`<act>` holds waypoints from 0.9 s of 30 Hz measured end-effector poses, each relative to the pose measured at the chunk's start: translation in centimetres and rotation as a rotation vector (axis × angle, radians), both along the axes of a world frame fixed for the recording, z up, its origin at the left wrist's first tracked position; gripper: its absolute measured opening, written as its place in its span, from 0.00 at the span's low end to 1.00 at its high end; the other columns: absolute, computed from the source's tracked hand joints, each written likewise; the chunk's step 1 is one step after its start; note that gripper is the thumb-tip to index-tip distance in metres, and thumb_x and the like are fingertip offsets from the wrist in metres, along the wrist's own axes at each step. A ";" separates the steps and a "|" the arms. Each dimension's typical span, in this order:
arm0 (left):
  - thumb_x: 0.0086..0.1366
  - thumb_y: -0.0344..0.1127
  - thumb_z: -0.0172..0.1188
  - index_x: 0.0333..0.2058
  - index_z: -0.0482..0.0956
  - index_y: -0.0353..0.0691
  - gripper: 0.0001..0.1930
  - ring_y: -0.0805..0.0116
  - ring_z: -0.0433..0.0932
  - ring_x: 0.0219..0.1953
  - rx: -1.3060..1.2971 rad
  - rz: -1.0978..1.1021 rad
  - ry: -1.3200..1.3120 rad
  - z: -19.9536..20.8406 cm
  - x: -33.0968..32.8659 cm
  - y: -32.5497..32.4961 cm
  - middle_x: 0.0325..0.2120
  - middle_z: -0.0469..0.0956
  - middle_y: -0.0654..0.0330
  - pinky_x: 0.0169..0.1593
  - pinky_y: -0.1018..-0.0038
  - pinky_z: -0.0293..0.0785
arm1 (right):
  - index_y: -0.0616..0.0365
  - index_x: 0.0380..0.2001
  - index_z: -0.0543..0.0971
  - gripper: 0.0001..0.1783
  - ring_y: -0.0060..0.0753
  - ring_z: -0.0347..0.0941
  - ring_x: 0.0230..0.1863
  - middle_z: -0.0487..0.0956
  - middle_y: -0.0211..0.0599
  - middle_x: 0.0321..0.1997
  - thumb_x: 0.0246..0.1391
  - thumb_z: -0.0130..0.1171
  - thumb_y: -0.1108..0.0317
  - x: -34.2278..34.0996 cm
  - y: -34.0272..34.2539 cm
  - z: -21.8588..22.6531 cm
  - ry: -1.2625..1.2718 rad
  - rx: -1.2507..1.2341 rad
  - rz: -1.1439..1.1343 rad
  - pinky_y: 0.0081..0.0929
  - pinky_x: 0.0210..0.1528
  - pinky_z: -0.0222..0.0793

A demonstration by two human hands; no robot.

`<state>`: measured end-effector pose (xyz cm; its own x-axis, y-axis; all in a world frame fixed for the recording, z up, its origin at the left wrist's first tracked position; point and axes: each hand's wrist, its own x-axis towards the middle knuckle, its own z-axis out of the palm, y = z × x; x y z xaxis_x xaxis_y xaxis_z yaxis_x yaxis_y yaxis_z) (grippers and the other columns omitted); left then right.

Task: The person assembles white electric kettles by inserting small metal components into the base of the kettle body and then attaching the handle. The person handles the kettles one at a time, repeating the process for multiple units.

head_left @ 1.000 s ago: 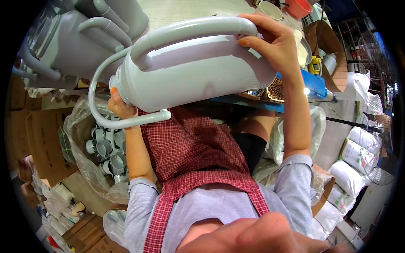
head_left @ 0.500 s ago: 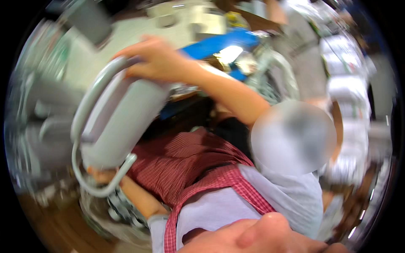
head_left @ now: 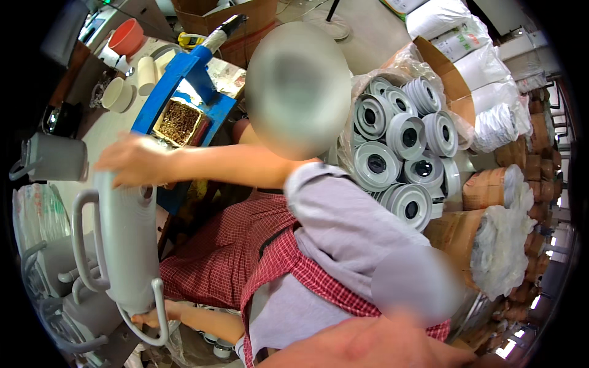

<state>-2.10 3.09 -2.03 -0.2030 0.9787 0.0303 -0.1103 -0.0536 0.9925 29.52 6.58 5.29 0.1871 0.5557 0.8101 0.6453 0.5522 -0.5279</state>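
Observation:
A tall light-grey plastic jug body [head_left: 129, 245], with a long side handle and a curved loop handle at its lower end, stands tilted at the left, in front of the red checked apron. My right hand [head_left: 135, 161] is closed over its upper end, its fingers smeared by motion. At the lower end, my left hand [head_left: 152, 316] grips the jug from below, partly hidden by the loop handle. Beyond the right hand is a blue metal fixture [head_left: 184, 67] with a lever. A tray of small brass-coloured parts [head_left: 178, 122] sits within it.
More grey jugs [head_left: 70, 270] are packed at the left edge, and another grey jug [head_left: 58, 156] is on the pale table. Cream cups [head_left: 118, 95] and a red bowl [head_left: 126, 37] are farther back. At the right, an open carton holds several grey ring-shaped parts [head_left: 406, 136], beside white sacks [head_left: 457, 46].
The view has swung and sharpened, bringing the carton of rings into sight. The jug has turned more upright and sits lower, still between both hands. My right hand has moved from near its handle to its top.

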 end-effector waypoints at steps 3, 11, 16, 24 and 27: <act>0.70 0.43 0.47 0.29 0.73 0.37 0.16 0.71 0.76 0.31 -0.045 0.000 -0.017 -0.2 -0.1 -0.9 0.27 0.76 0.61 0.35 0.72 0.72 | 0.55 0.46 0.80 0.22 0.43 0.77 0.45 0.80 0.41 0.46 0.46 0.67 0.64 10.2 -14.6 -3.4 0.208 -0.080 -0.272 0.33 0.47 0.73; 0.71 0.45 0.46 0.35 0.74 0.36 0.17 0.69 0.77 0.33 -0.123 0.078 -0.009 0.6 -2.5 -3.8 0.31 0.77 0.59 0.38 0.72 0.74 | 0.52 0.48 0.75 0.21 0.50 0.73 0.53 0.78 0.44 0.47 0.49 0.51 0.77 31.3 -56.6 -9.9 -0.643 -1.564 -0.750 0.46 0.51 0.69; 0.71 0.47 0.45 0.38 0.75 0.35 0.19 0.68 0.78 0.35 -0.128 0.204 -0.143 1.8 -7.4 -6.2 0.33 0.78 0.58 0.39 0.72 0.75 | 0.56 0.38 0.77 0.11 0.57 0.73 0.45 0.78 0.52 0.39 0.50 0.52 0.72 34.3 -55.4 -9.8 -0.634 -1.838 -0.552 0.50 0.44 0.68; 0.73 0.49 0.43 0.44 0.76 0.35 0.22 0.67 0.79 0.38 -0.096 0.331 -0.425 3.5 -9.7 -13.0 0.37 0.80 0.57 0.42 0.71 0.77 | 0.64 0.42 0.73 0.36 0.34 0.72 0.37 0.75 0.42 0.31 0.39 0.67 0.44 21.5 -29.0 4.5 0.117 -1.103 0.141 0.33 0.44 0.66; 0.72 0.50 0.44 0.44 0.77 0.34 0.24 0.67 0.81 0.36 -0.073 0.362 -0.479 1.6 -11.6 -14.7 0.35 0.81 0.56 0.39 0.73 0.78 | 0.64 0.45 0.74 0.39 0.31 0.71 0.38 0.75 0.41 0.34 0.44 0.64 0.38 11.3 -20.2 6.5 0.051 -0.859 0.134 0.30 0.42 0.67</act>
<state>-13.66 -11.61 -0.43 -0.4978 0.8410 -0.2118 -0.5337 -0.1046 0.8392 40.80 -13.58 11.80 0.1010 0.9905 0.0930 0.5679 0.0194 -0.8229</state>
